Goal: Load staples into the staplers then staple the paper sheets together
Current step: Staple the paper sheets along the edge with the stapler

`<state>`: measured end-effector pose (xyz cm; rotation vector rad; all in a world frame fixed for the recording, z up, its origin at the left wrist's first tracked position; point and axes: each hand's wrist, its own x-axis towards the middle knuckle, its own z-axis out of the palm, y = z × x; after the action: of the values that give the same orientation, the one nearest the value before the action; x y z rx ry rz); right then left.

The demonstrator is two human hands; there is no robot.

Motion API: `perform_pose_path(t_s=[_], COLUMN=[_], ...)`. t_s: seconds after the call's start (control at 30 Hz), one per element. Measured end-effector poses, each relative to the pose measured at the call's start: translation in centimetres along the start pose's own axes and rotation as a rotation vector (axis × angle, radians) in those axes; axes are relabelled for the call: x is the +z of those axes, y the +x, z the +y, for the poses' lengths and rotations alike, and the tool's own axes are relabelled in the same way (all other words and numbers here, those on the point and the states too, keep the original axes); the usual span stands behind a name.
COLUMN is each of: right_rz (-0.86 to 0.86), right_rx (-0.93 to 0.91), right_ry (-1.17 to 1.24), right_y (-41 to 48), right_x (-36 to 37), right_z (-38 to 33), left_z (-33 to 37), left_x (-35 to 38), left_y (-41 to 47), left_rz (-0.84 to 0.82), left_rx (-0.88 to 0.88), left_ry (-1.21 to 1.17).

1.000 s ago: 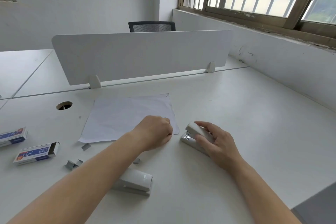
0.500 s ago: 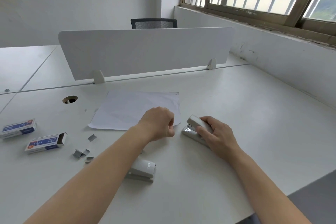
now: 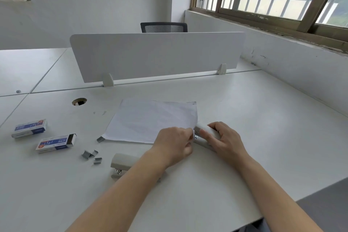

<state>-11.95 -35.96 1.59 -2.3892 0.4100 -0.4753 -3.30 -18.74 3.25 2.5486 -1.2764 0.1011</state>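
- White paper sheets (image 3: 150, 118) are lying flat in the middle of the desk (image 3: 263, 128), with their near right corner lifting slightly off the surface.
- The left hand (image 3: 174, 145) is pinching that raised corner, its fingers curling tightly around the edge of the paper.
- The right hand (image 3: 227, 141) is gripping a pale grey stapler (image 3: 204, 131), with its fingers wrapping over the top arm and holding it down against the desk.
- This stapler is pointing its mouth left, right up against the pinched corner. The left hand is covering the spot, so I cannot tell whether the paper is sitting inside the mouth.
- A second stapler (image 3: 122, 162) is lying closer to the person, apart from the paper. Its rear part is disappearing under the left forearm.
- Loose staple strips (image 3: 90, 153) are lying scattered just left of the second stapler, and a single strip (image 3: 100, 139) is sitting just beside the near left corner of the paper.
- Two blue-and-white staple boxes are resting at the left of the desk. The far box (image 3: 30, 128) is lying closed, while the near box (image 3: 55, 142) is showing an open flap at its right end.
- A white divider panel (image 3: 156, 56) is standing upright across the far edge, with a black chair back (image 3: 163, 27) showing behind it.
- A round cable hole (image 3: 79, 101) is sitting left of the paper's far edge.
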Motion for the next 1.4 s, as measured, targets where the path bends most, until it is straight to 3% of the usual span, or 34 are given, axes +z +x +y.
perform_pose_path(t_s=[0.43, 0.67, 0.83, 1.17, 1.4], right_rz=[-0.012, -0.007, -0.011, 0.001, -0.121], right_rx=[0.016, 0.022, 0.032, 0.018, 0.081], right_ry=[0.214, 0.317, 0.323, 0.283, -0.024], right_y=[-0.3, -0.4, -0.4, -0.4, 2.2], right_x=[-0.8, -1.0, -1.1, -1.3, -2.6], right_z=[0.3, 0.2, 0.1, 0.1, -1.0], left_z=[0.2, -1.0, -1.3, -0.8, -0.6], left_x=[0.4, 0.9, 0.8, 0.5, 0.3], left_y=[0.0, 0.5, 0.5, 0.3, 0.2], left_rz=[0.024, -0.026, -0.038, -0.051, -0.041], left_rx=[0.071, 0.002, 0.067, 0.162, 0.063], left_ry=[0.225, -0.032, -0.051, 0.088, -0.030])
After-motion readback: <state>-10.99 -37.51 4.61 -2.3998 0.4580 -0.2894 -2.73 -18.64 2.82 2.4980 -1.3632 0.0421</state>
